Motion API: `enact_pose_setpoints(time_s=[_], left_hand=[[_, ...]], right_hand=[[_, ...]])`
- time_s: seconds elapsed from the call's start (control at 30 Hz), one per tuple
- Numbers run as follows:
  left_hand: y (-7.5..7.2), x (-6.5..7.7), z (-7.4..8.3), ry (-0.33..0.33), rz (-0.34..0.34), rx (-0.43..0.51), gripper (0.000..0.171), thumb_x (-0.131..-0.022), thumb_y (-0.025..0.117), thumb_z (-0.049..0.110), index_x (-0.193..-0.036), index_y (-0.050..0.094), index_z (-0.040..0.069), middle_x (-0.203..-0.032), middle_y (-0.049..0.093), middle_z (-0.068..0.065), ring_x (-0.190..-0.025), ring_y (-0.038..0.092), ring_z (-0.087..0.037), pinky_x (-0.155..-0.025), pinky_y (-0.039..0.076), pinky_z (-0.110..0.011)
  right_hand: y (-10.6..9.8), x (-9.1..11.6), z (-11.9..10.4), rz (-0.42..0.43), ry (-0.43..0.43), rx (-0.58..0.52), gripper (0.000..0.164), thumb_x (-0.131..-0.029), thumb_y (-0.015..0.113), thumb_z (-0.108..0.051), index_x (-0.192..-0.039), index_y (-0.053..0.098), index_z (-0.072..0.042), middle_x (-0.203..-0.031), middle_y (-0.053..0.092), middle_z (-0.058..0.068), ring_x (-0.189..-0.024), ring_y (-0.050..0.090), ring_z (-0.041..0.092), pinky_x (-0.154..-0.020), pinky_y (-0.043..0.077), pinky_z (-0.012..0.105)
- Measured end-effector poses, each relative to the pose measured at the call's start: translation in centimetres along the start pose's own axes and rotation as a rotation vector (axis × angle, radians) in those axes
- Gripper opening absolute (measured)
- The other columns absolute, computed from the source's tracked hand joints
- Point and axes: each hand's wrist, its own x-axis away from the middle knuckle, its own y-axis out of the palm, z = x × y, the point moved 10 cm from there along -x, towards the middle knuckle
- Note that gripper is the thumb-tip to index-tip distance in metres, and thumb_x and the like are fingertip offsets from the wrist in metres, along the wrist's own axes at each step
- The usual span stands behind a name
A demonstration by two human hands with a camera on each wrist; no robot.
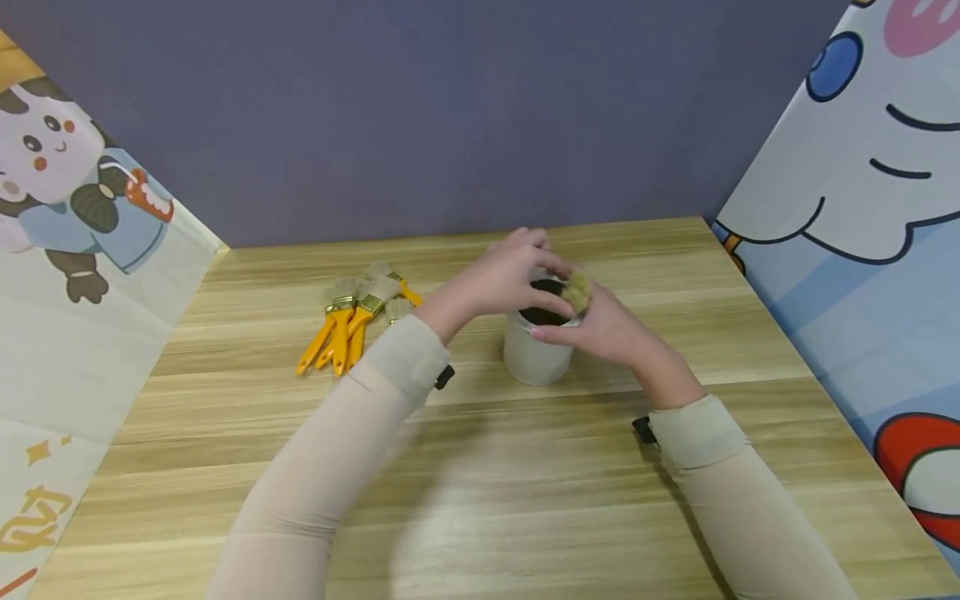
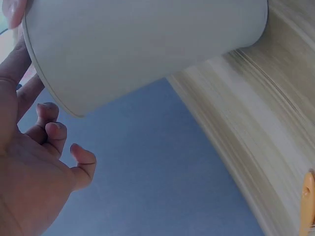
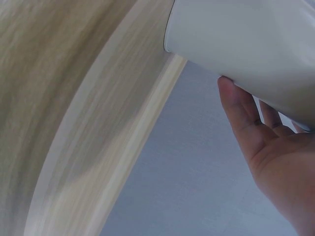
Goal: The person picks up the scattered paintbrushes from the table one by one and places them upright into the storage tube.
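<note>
A white cylindrical cup (image 1: pixel 536 357) with a dark inside stands upright on the table. The pale bristles of a paintbrush (image 1: pixel 577 292) stick up at its right rim; its handle is hidden. My left hand (image 1: pixel 516 275) reaches over the cup's mouth, thumb and forefinger pinching about the bristles. In the left wrist view the left hand (image 2: pixel 37 167) lies by the rim of the cup (image 2: pixel 142 44), other fingers loosely bent. My right hand (image 1: pixel 611 325) holds the cup's right side, thumb on the near rim. In the right wrist view its fingers (image 3: pixel 241 105) touch the wall of the cup (image 3: pixel 246 39).
Several paintbrushes (image 1: pixel 341 329) with orange-yellow handles lie in a pile left of the cup, near my left forearm. A grey-purple wall (image 1: pixel 465 125) bounds the wood-grain table (image 1: pixel 510 517) at the back. Cartoon-printed panels stand left (image 1: pixel 67 350) and right (image 1: pixel 847 283).
</note>
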Motion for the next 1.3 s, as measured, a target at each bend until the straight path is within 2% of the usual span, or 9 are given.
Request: enact_pose_setpoints(time_s=[0.2,0.3,0.43,0.57,0.7,0.83,1.0,1.17,1.3], left_hand=[[0.2,0.1,-0.9,-0.018,-0.008,-0.016,0.025,-0.096,0.079,0.043,-0.109,0.083,0.022,-0.109,0.059,-0.001,-0.104,0.050,-0.020,-0.091,0.042,-0.037],[0.9,0.1,-0.7,-0.001,-0.044,-0.036,0.021,-0.100,0.075,0.041,-0.109,0.084,0.023,-0.107,0.059,0.001,-0.101,0.050,-0.019,-0.089,0.041,-0.038],[1.1,0.1,-0.5,0.008,-0.040,-0.028,0.021,-0.102,0.073,0.040,-0.109,0.084,0.023,-0.105,0.059,0.001,-0.099,0.050,-0.017,-0.088,0.040,-0.036],[0.2,0.5,-0.6,0.006,-0.030,-0.012,0.022,-0.102,0.073,0.039,-0.109,0.083,0.021,-0.106,0.059,-0.001,-0.098,0.049,-0.019,-0.087,0.040,-0.036],[-1.8,1.6,-1.7,-0.045,-0.027,0.001,0.025,-0.101,0.074,0.041,-0.114,0.082,0.021,-0.112,0.057,-0.003,-0.107,0.047,-0.022,-0.092,0.039,-0.040],[-4.1,3.6,-4.3,-0.130,-0.041,-0.005,0.036,-0.097,0.079,0.044,-0.123,0.079,0.020,-0.120,0.057,-0.005,-0.115,0.048,-0.025,-0.098,0.041,-0.047],[-6.1,7.8,-9.4,-0.271,-0.060,0.001,0.049,-0.093,0.082,0.048,-0.132,0.074,0.019,-0.128,0.055,-0.010,-0.123,0.049,-0.031,-0.108,0.043,-0.053],[-6.5,12.4,-15.2,-0.416,-0.061,0.027,0.052,-0.096,0.079,0.048,-0.136,0.071,0.017,-0.145,0.050,-0.019,-0.136,0.045,-0.042,-0.113,0.039,-0.065],[-6.2,15.7,-19.0,-0.516,-0.041,0.066,0.055,-0.098,0.075,0.048,-0.138,0.069,0.011,-0.162,0.037,-0.031,-0.149,0.035,-0.052,-0.117,0.035,-0.071]], right_hand=[[-0.3,-0.2,0.3,0.024,0.041,0.023,0.098,-0.092,0.085,-0.040,-0.168,0.026,-0.018,-0.169,0.038,0.008,-0.150,0.049,0.032,-0.118,0.044,0.060],[-0.2,-0.3,0.3,0.024,0.035,0.012,0.098,-0.092,0.085,-0.039,-0.167,0.026,-0.017,-0.169,0.039,0.008,-0.148,0.052,0.031,-0.116,0.046,0.058],[-0.2,-0.3,0.3,0.015,0.026,0.005,0.098,-0.093,0.084,-0.039,-0.168,0.025,-0.018,-0.170,0.036,0.007,-0.145,0.054,0.030,-0.115,0.049,0.056],[-0.3,-0.2,0.6,0.026,0.043,0.021,0.097,-0.092,0.085,-0.041,-0.167,0.028,-0.018,-0.167,0.041,0.007,-0.145,0.054,0.031,-0.115,0.048,0.058],[-0.6,-0.2,0.8,0.056,0.068,0.033,0.098,-0.088,0.088,-0.040,-0.164,0.032,-0.016,-0.160,0.050,0.010,-0.144,0.054,0.033,-0.117,0.044,0.061],[-0.7,-0.3,1.0,0.075,0.095,0.045,0.102,-0.084,0.091,-0.042,-0.164,0.032,-0.016,-0.154,0.055,0.013,-0.143,0.053,0.036,-0.118,0.040,0.063],[-0.6,-0.3,1.0,0.072,0.103,0.047,0.105,-0.083,0.091,-0.044,-0.165,0.031,-0.016,-0.155,0.054,0.014,-0.145,0.050,0.037,-0.120,0.037,0.064],[-0.6,-0.2,0.9,0.063,0.104,0.051,0.105,-0.084,0.091,-0.043,-0.166,0.030,-0.016,-0.155,0.054,0.013,-0.147,0.049,0.037,-0.121,0.036,0.063],[-0.6,-0.1,0.9,0.058,0.110,0.046,0.105,-0.085,0.090,-0.043,-0.166,0.029,-0.016,-0.155,0.054,0.014,-0.147,0.049,0.037,-0.122,0.035,0.063]])
